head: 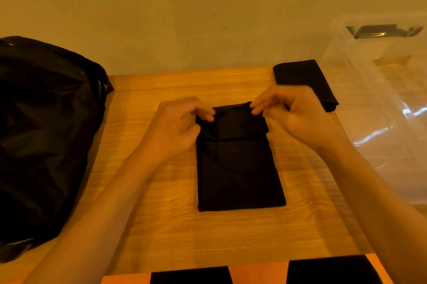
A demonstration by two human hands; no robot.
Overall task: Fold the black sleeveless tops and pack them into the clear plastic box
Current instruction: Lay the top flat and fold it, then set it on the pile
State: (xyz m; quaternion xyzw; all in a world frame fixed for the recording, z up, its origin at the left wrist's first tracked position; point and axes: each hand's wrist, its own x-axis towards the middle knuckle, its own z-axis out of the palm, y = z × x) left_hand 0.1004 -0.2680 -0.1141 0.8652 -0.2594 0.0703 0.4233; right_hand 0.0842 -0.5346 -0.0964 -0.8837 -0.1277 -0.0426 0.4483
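both hands, left hand (182, 125) and right hand (288, 115), pinch the far edge of the narrow folded black sleeveless top (238, 168) on the wooden table (161, 226); next it likely needs folding toward the person.

Two tops (240, 168), one box (374, 108), perhaps one bag (46, 122).

I have both bare forearms reaching over the near edge of the tabletop (161, 226) toward its middle, my left hand (182, 124) and right hand (293, 117) close together, each with curled fingers pinching the black top (240, 168) at its far edge.
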